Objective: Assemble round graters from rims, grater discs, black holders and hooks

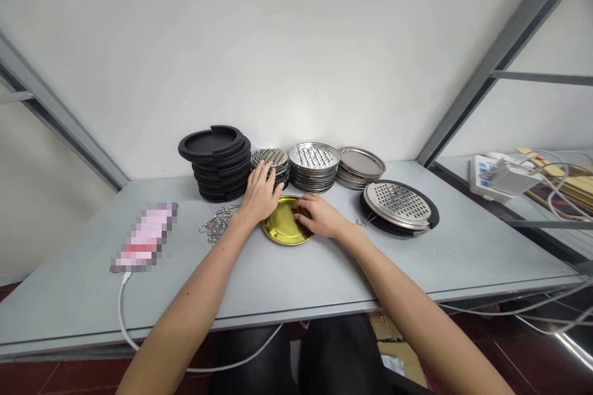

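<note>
Gold dish (281, 228) under right grip (319, 215)

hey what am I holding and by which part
Right hand at the right side of the gold plate, left hand at the spiked discs; whether either grips can't be told.

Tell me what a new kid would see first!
Probably the shiny gold round metal dish in the middle, partly under the right hand. Next, the stack of round black pieces behind it to the left, and the round silver metal grater on a black ring to the right.
</note>
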### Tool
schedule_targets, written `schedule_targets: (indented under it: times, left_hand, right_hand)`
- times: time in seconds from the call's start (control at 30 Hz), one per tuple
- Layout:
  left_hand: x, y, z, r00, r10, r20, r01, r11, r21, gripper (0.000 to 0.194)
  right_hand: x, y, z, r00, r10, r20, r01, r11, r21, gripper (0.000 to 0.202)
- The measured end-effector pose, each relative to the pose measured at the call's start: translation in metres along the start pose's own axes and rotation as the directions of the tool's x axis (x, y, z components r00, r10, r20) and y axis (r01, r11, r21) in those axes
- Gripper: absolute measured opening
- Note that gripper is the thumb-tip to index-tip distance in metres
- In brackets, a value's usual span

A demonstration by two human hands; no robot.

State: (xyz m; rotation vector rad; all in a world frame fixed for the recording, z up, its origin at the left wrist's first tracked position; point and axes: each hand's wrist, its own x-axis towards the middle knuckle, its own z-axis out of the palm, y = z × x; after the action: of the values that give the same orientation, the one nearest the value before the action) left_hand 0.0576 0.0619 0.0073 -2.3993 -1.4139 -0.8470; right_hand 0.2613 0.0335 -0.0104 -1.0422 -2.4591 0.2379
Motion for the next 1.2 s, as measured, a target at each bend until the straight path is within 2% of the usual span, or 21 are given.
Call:
schedule_targets:
  times: [0.37,0.6,1.2]
  left_hand:
    - [0.001,-0.002,0.004,1.000,0.009,-0.009,-0.009,1.000,-0.008,0.054]
    - [0.001,-0.004,0.004,0.999,-0.001,-0.054,-0.003,0.997,-0.083,0.057]
    - [0.007,-0.001,-0.015,0.983,-0.005,-0.184,-0.037,0.974,-0.224,0.059]
  right_hand:
    - [0.000,0.001,0.001,1.000,-0.003,-0.005,0.003,1.000,0.003,0.020]
    - [0.000,0.000,0.000,1.000,0.007,0.002,-0.007,1.000,0.011,0.020]
    - [-0.002,0.000,-0.001,1.000,0.022,0.019,-0.022,1.000,0.006,0.024]
